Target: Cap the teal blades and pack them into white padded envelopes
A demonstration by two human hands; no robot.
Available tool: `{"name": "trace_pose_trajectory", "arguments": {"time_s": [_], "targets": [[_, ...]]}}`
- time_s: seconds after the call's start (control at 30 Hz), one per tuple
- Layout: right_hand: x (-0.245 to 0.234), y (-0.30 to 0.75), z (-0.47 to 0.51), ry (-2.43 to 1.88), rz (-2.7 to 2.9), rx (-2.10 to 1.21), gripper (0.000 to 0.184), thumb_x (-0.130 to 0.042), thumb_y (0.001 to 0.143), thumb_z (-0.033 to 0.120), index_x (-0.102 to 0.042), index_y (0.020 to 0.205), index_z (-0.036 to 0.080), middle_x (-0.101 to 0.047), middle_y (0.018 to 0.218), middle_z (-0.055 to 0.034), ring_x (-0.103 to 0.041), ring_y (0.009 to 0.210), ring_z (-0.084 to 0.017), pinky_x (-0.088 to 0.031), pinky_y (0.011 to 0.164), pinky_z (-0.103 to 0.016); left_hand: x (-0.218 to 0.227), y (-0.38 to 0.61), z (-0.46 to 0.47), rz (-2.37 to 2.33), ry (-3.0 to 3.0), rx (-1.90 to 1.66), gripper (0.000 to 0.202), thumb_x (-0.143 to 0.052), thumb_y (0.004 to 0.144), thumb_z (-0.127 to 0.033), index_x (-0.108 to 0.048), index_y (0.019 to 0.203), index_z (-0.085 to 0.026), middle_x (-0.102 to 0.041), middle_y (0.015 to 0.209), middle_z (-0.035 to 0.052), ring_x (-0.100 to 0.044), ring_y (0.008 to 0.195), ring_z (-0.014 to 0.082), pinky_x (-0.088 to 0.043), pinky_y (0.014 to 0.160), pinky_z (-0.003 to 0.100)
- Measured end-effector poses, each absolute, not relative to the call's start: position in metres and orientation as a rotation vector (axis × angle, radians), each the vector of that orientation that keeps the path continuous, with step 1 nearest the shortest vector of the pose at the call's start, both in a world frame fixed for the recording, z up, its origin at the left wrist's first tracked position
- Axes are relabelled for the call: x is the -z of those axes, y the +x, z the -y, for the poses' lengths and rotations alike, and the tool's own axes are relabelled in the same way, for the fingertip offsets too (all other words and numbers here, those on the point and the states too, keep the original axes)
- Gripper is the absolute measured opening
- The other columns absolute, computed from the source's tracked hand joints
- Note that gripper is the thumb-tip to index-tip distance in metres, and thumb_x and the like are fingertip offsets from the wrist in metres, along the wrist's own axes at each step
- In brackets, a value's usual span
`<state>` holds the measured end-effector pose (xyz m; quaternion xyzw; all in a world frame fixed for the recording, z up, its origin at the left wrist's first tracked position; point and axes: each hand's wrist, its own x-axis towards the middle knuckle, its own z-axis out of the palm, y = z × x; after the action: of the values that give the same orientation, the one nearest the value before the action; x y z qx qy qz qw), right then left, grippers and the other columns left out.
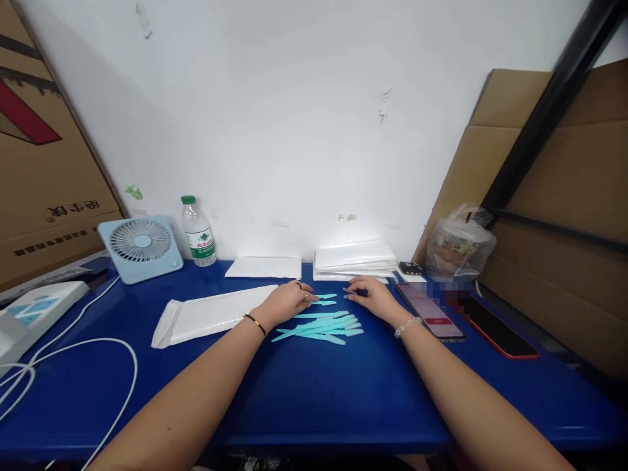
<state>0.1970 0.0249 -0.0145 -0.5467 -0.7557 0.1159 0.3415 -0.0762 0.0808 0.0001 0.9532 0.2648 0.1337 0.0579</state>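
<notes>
On the blue table lies a loose pile of turquoise eyebrow razors (324, 327), their handles mostly pointing left. Just beyond the pile, my left hand (289, 303) has its fingers on the handle ends of two more razors (327, 297), whose tips stick out to the right. The fingers partly cover those handles. Facing them from the right is my right hand (373, 297), fingers bent and slightly apart, a small gap from the razor tips. A white padded mailer (210, 314) with its flap end open lies left of my left hand, partly under it.
Against the wall stand a stack of white mailers (356, 256) and another mailer (265, 267). To the left are a water bottle (200, 235), a blue fan (142, 248), a power strip (39, 314) and white cables. Two phones (434, 314) and a bagged cup (458, 245) occupy the right.
</notes>
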Motion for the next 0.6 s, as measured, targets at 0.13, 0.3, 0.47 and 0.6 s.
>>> {"name": "trace_pose_trajectory", "arguments": {"time_s": [0.13, 0.3, 0.47, 0.6], "targets": [[0.001, 0.186, -0.012, -1.363, 2.081, -0.412, 0.014, -0.063, 0.080, 0.034, -0.071, 0.080, 0.022, -0.061, 0.093, -0.0055, -0.056, 0.089, -0.020, -0.044, 0.078, -0.032, -0.010, -0.078, -0.073, -0.858, 2.797, -0.401, 0.024, -0.057, 0.082, -0.036, -0.069, 0.097, -0.023, -0.066, 0.097, 0.0035, -0.059, 0.088, 0.0173, -0.043, 0.072, 0.024], [0.005, 0.174, -0.007, -1.420, 2.196, -0.514, 0.014, -0.067, 0.075, 0.035, -0.068, 0.079, 0.021, -0.056, 0.087, -0.0034, -0.053, 0.082, -0.018, -0.042, 0.070, -0.029, -0.015, -0.082, -0.067, -0.908, 2.618, -0.175, 0.019, -0.066, 0.071, -0.039, -0.068, 0.079, -0.021, -0.067, 0.077, -0.0004, -0.058, 0.066, 0.0126, -0.034, 0.052, 0.021], [0.009, 0.174, -0.011, -1.483, 2.146, -0.645, 0.017, -0.067, 0.073, 0.036, -0.065, 0.075, 0.018, -0.053, 0.082, -0.0014, -0.049, 0.067, -0.013, -0.041, 0.060, -0.027, -0.016, -0.078, -0.064, -1.007, 2.490, -0.136, 0.012, -0.065, 0.071, -0.031, -0.068, 0.078, -0.021, -0.070, 0.077, -0.0011, -0.059, 0.064, 0.0116, -0.033, 0.050, 0.020], [0.007, 0.181, -0.011, -1.471, 2.079, -0.803, 0.021, -0.068, 0.071, 0.037, -0.063, 0.071, 0.016, -0.057, 0.075, -0.0007, -0.051, 0.064, -0.013, -0.041, 0.058, -0.025, -0.021, -0.079, -0.062, -1.080, 2.517, -0.147, 0.008, -0.067, 0.069, -0.027, -0.068, 0.074, -0.021, -0.070, 0.075, -0.0007, -0.058, 0.061, 0.0115, -0.032, 0.050, 0.021]]}}
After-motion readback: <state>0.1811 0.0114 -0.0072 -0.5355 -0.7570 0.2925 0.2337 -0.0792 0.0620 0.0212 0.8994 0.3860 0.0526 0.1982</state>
